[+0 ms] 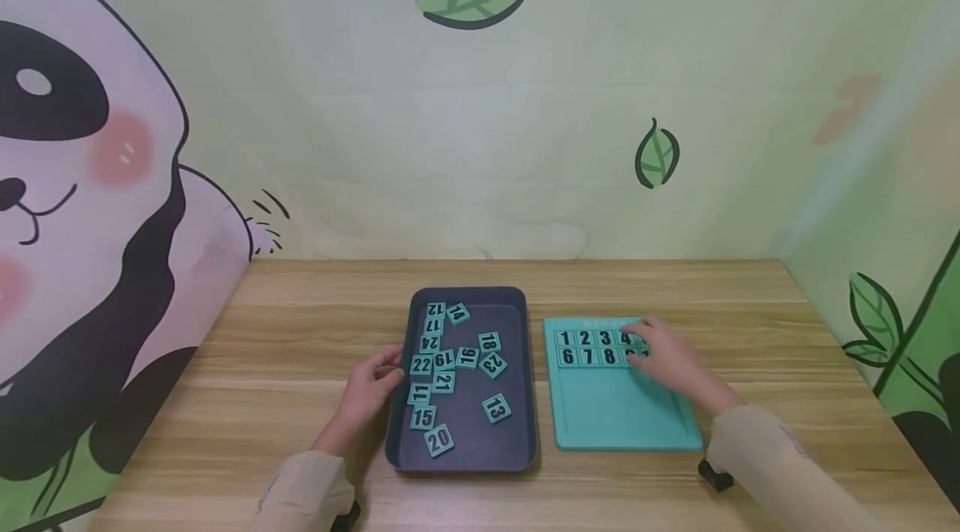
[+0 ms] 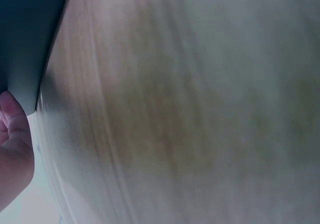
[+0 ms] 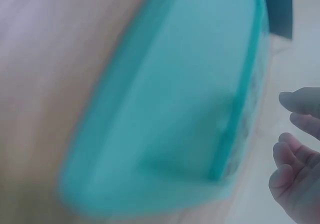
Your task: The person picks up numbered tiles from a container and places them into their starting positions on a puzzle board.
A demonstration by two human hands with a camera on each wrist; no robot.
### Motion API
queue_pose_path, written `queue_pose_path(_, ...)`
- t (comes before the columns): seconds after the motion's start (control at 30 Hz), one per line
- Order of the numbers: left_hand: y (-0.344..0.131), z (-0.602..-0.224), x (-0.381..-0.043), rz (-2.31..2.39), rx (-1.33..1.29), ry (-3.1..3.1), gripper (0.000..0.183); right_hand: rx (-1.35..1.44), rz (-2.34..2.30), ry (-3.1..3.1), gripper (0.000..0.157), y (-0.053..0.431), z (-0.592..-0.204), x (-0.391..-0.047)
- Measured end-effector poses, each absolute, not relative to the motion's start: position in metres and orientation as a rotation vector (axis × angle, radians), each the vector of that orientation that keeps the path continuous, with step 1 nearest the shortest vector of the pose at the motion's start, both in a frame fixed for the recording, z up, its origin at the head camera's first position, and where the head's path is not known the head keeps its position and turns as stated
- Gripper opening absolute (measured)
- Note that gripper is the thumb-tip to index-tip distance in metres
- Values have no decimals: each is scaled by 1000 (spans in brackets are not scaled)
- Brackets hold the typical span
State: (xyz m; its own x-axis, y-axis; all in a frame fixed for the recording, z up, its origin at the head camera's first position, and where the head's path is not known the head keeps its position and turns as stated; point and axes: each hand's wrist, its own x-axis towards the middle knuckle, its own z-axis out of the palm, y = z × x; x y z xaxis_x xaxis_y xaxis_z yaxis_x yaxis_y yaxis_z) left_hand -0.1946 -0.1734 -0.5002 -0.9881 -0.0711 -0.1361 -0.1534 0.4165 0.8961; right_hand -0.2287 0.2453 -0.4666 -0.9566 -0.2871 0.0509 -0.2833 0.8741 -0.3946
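A dark tray (image 1: pixel 510 440) holds several loose numbered tiles, turned various ways, among them 22 (image 1: pixel 422 364), 13 (image 1: pixel 497 408) and 20 (image 1: pixel 438 439). My left hand (image 1: pixel 369 388) grips its left rim, and in the left wrist view the thumb (image 2: pixel 14 109) lies against the tray's outer wall. To the right is a turquoise board (image 1: pixel 622 415) whose two top rows carry tiles, with 1 to 4 and 6 to 8 readable. Over the right end of these rows is my right hand (image 1: pixel 667 357), partly covering the last tiles. In the right wrist view its fingers (image 3: pixel 287 154) are apart with nothing between them.
Tray and board stand side by side on a wooden table (image 1: pixel 300 307), a narrow strip of tabletop between them. Behind the table hangs a pale green backdrop (image 1: pixel 360 140) with a panda and leaves. A dark band (image 1: pixel 715 475) shows at the right sleeve.
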Motion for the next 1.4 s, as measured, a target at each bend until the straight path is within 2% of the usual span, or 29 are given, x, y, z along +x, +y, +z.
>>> queue_pose_path(0.33, -174, -500, -194, 1628, -216, 2573, 37, -638, -734, 2977, 39, 193, -451, -231)
queue_pose_path(0.73, -173, -499, -194, 1646, -237, 2568, 38, -719, -757, 2901, 37, 146, -446, -240)
queue_pose_path(0.93, -175, -499, -195, 1639, -238, 2560, 38, -744, -776, 2848, 37, 123, -442, -235)
queue_pose_path(1.4, -175, -499, -194, 1665, -233, 2549, 37, -1021, -732, 2696, 31, 74, -449, -220)
